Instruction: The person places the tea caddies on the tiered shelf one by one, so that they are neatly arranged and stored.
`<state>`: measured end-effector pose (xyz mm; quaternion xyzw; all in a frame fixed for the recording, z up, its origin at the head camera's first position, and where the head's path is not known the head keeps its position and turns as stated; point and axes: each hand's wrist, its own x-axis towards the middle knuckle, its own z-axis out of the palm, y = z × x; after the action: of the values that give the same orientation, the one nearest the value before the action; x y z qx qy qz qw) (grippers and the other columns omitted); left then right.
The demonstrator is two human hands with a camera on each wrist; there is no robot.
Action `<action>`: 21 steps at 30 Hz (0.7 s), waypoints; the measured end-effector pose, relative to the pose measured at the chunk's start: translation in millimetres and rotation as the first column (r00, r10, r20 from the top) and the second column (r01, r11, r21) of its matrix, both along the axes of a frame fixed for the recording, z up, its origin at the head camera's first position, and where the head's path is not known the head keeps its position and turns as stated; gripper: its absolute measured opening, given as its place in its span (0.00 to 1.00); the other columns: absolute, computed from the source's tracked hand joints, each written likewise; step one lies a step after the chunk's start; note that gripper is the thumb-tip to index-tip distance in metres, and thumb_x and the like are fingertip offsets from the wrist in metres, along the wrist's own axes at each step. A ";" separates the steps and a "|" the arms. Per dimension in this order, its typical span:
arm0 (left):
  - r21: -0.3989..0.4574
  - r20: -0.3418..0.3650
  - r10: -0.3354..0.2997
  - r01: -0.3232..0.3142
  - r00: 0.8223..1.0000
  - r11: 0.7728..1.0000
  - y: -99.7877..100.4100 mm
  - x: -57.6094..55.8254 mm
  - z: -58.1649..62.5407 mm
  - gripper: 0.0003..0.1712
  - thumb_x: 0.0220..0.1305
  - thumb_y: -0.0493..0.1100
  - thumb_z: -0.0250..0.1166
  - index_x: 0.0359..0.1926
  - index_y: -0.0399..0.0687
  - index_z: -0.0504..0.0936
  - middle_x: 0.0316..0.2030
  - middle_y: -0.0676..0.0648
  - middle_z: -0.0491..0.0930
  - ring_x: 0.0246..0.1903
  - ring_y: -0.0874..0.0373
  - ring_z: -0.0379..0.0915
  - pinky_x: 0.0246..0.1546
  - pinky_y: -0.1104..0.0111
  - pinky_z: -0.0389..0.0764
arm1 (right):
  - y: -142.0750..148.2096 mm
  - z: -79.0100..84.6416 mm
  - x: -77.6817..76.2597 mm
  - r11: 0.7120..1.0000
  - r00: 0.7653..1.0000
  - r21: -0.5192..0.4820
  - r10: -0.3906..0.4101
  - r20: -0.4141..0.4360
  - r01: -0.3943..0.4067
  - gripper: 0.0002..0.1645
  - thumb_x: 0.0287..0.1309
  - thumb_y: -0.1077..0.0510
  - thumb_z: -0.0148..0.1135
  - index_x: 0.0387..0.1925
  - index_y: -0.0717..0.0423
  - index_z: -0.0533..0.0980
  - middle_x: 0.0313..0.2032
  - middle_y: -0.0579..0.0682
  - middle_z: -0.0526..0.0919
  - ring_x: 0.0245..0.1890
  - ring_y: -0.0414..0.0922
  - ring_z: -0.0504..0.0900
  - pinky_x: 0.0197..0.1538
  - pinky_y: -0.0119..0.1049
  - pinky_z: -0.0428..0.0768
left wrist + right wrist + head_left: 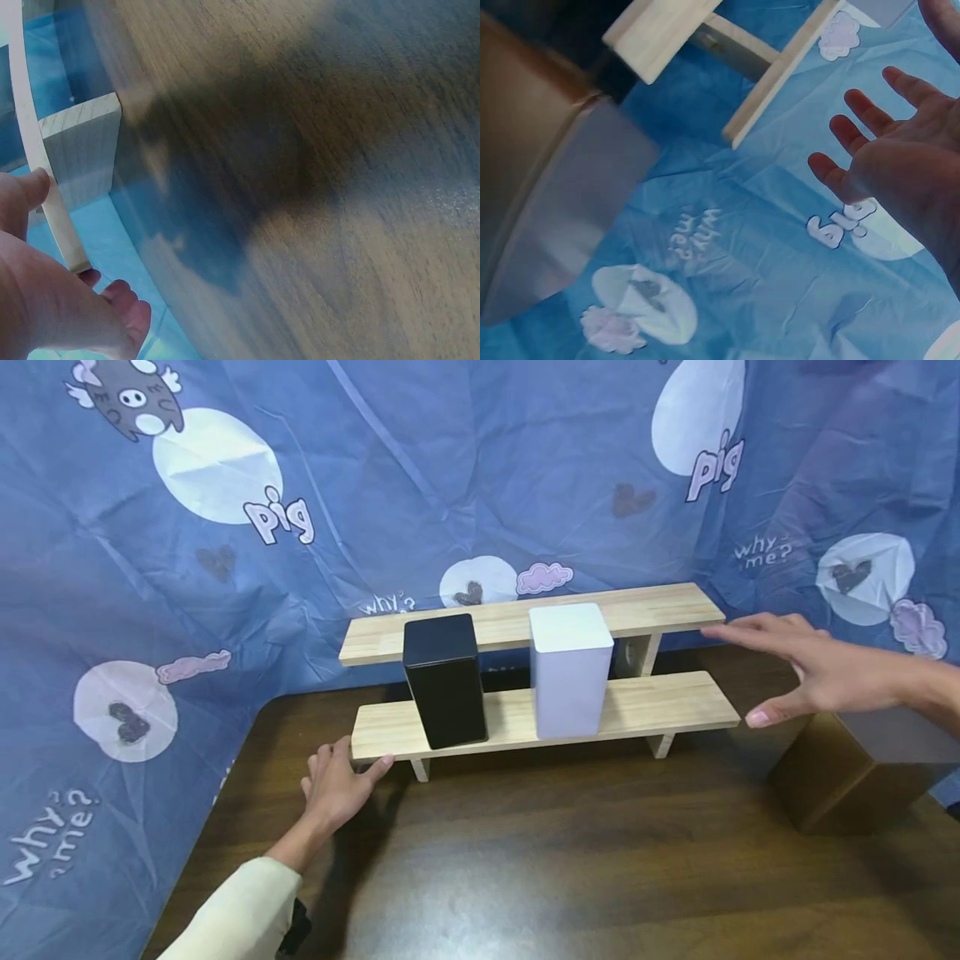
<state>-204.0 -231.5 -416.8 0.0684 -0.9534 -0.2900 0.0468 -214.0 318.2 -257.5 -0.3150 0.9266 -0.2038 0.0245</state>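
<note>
At the left end of a two-tier shelf of pale, grained wood (667, 607), the person's left hand (333, 789) grips the corner of the long, flat lower board (652, 702). Its thumb lies against the front edge while the fingers reach round the end, a narrow hold that probably serves to steady or line up the shelf. Just right of that grip, a tall, glossy black rectangular box (450, 685) stands upright on the lower board; farther along, a tall, smooth white rectangular box (573, 681) stands likewise, the gap between them likely keeping each in plain sight. Short wooden legs (660, 745) lift the board off the dark brown wooden table (525, 852). Beyond the shelf's opposite end, the right hand (832, 668) hangs wide, thumb well apart from fingers and holding nothing, perhaps spread to match the board's end. Below it sits a brown block-shaped box (825, 777), clear of the shelf.
</note>
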 end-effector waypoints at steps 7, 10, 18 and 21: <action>-0.005 0.010 -0.004 0.004 1.000 1.000 0.8 -0.2 -0.3 0.47 0.60 0.65 0.62 0.66 0.35 0.62 0.52 0.33 0.65 0.55 0.38 0.54 0.49 0.44 0.55 | 30.9 -15.9 7.8 0.995 0.997 0.066 -0.071 0.003 0.071 0.62 0.39 0.52 0.78 0.74 0.42 0.53 0.66 0.64 0.56 0.58 0.68 0.53 0.45 0.66 0.54; -0.009 0.014 -0.005 0.005 1.000 1.000 1.1 0.1 -0.1 0.47 0.59 0.65 0.62 0.66 0.35 0.62 0.52 0.33 0.65 0.55 0.38 0.54 0.49 0.44 0.55 | 44.9 -23.8 9.2 0.993 0.997 0.093 -0.075 -0.010 0.075 0.63 0.37 0.52 0.79 0.74 0.45 0.53 0.65 0.67 0.57 0.58 0.70 0.54 0.45 0.67 0.53; -0.011 0.011 -0.005 0.005 1.000 1.000 0.3 -0.3 0.6 0.47 0.60 0.65 0.62 0.66 0.35 0.62 0.52 0.33 0.65 0.56 0.37 0.53 0.50 0.43 0.55 | 84.4 -43.2 6.8 0.983 0.998 0.175 -0.042 -0.043 0.049 0.70 0.31 0.50 0.79 0.75 0.44 0.49 0.63 0.70 0.57 0.57 0.71 0.56 0.45 0.69 0.53; -0.007 0.014 -0.004 0.004 1.000 1.000 -0.1 -0.2 0.9 0.47 0.60 0.64 0.62 0.66 0.35 0.62 0.52 0.33 0.65 0.55 0.38 0.53 0.49 0.44 0.54 | 102.3 -51.0 2.8 0.975 0.999 0.218 -0.027 -0.033 0.033 0.73 0.29 0.48 0.79 0.76 0.43 0.46 0.64 0.71 0.56 0.58 0.72 0.55 0.46 0.70 0.51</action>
<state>-204.2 -231.7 -415.9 0.0683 -0.9549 -0.2862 0.0399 -211.1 420.5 -308.5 -0.2993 0.9483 -0.0967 0.0422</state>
